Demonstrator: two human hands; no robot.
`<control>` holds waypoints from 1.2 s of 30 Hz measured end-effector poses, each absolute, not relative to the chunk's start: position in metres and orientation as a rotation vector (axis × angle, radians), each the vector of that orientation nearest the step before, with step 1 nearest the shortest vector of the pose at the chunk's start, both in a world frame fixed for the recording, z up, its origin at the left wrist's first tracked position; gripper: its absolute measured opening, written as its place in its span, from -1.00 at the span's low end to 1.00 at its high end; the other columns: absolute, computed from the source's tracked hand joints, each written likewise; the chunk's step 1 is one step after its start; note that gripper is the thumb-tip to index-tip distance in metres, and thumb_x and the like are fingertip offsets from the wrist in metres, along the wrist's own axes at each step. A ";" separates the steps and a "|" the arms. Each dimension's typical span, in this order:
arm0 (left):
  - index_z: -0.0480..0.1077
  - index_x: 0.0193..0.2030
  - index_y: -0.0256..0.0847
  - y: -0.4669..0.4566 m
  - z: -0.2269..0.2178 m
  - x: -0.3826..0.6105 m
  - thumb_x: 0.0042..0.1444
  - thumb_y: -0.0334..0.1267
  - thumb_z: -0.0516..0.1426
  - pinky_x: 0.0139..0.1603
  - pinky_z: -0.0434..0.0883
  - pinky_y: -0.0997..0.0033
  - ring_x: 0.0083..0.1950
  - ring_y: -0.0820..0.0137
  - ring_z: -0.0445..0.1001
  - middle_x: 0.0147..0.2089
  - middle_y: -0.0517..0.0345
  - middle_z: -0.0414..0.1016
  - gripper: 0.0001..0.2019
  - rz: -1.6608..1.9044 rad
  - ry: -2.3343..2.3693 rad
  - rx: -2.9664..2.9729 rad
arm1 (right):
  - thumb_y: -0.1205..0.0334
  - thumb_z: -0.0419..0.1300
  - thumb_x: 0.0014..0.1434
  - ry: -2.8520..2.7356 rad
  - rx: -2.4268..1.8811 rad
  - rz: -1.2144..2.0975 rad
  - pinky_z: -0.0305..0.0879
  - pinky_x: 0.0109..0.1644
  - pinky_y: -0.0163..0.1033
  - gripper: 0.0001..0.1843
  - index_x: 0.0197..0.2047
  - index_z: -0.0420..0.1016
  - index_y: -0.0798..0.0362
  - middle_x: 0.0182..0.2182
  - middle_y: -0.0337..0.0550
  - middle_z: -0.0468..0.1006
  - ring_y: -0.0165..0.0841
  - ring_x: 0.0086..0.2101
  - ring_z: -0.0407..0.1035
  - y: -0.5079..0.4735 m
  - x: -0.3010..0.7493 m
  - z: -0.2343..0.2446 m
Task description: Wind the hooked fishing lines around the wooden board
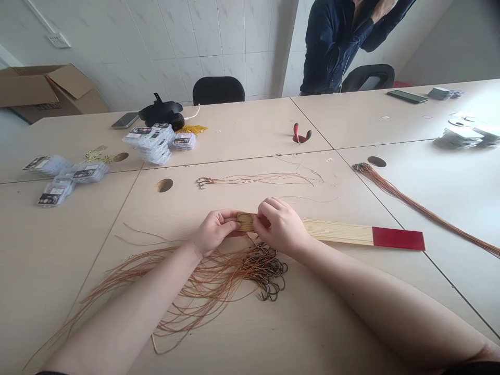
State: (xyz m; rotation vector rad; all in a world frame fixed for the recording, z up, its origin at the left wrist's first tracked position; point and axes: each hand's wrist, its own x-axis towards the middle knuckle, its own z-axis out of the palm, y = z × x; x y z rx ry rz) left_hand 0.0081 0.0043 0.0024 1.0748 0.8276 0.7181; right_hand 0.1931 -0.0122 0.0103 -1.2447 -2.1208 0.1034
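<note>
A long wooden slat (pixel 336 232) with a red end (pixel 398 238) lies across the table in front of me. My left hand (pixel 214 230) pinches its near, left end, fingers closed on it. My right hand (pixel 279 225) is curled over the slat just to the right, fingers closed on the wood and on thin brown line wound there. Below both hands lies a bundle of dark fish hooks (pixel 269 271) tied to brown lines (pixel 183 284) that fan out to the left.
A smaller set of hooked lines (pixel 253 180) lies beyond the slat, and a long brown bundle (pixel 422 208) runs along the right. Small plastic packets (pixel 154 139) are stacked at the far left. Red-handled pliers (pixel 301 134), a phone (pixel 407 96) and a person in dark clothing (pixel 339 41) are at the back.
</note>
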 end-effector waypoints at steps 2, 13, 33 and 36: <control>0.43 -0.07 -0.31 0.004 0.003 0.008 0.00 -0.39 0.14 -0.09 0.41 0.37 -0.19 0.37 0.48 -0.15 -0.02 0.52 -0.70 0.716 0.840 1.072 | 0.36 0.00 0.08 -2.127 -1.240 0.099 0.06 -0.37 -0.32 -0.83 -0.52 0.10 0.05 -0.52 -0.23 0.26 -0.44 -0.46 0.09 -0.012 0.193 0.010; 0.44 -0.09 -0.32 0.003 0.005 0.008 0.00 -0.38 0.15 -0.09 0.42 0.34 -0.17 0.34 0.48 -0.13 -0.04 0.51 -0.72 0.709 0.826 1.092 | 0.36 -0.01 0.09 -2.133 -1.253 0.104 0.07 -0.38 -0.32 -0.82 -0.52 0.11 0.05 -0.52 -0.22 0.26 -0.43 -0.46 0.09 -0.013 0.193 0.011; 0.44 -0.11 -0.33 0.002 0.007 0.009 -0.03 -0.33 0.20 -0.09 0.43 0.27 -0.18 0.31 0.49 -0.14 -0.07 0.51 -0.70 0.710 0.821 1.097 | 0.36 -0.02 0.09 -2.155 -1.249 0.085 0.08 -0.38 -0.31 -0.84 -0.51 0.14 0.04 -0.51 -0.20 0.28 -0.41 -0.45 0.12 -0.014 0.193 0.012; 0.44 -0.11 -0.33 0.002 0.009 0.009 -0.05 -0.34 0.21 -0.08 0.42 0.27 -0.16 0.29 0.48 -0.14 -0.07 0.51 -0.69 0.705 0.830 1.104 | 0.37 -0.02 0.09 -2.150 -1.250 0.083 0.07 -0.39 -0.32 -0.84 -0.51 0.15 0.04 -0.51 -0.19 0.28 -0.41 -0.45 0.12 -0.014 0.192 0.012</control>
